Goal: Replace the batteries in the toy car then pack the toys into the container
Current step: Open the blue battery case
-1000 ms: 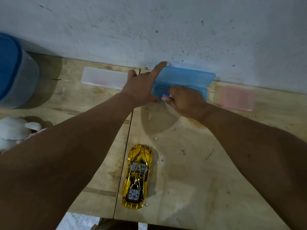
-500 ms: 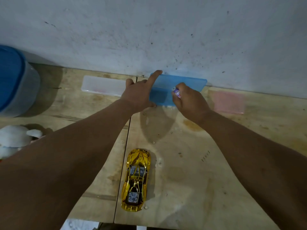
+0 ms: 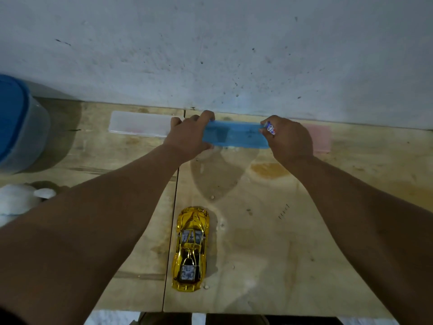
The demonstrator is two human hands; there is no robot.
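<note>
A flat blue plastic case (image 3: pixel 235 137) lies closed at the back of the wooden table, against the wall. My left hand (image 3: pixel 187 134) grips its left end. My right hand (image 3: pixel 289 137) presses on its right end and pinches a small battery (image 3: pixel 270 129) with blue and red print between thumb and fingers. A shiny gold toy car (image 3: pixel 191 248) sits on its wheels near the front edge, nose pointing at the wall, apart from both hands.
A clear flat case (image 3: pixel 138 124) lies left of the blue one, a pink one (image 3: pixel 321 137) to its right. A large container with a blue lid (image 3: pixel 16 127) stands at far left, a white plush toy (image 3: pixel 16 200) below it. The table edge (image 3: pixel 234 313) runs along the bottom.
The blue case's raised lid has come down flat. My right hand lifted the battery out and slid to the case's right end; my left hand took hold of the left end.
</note>
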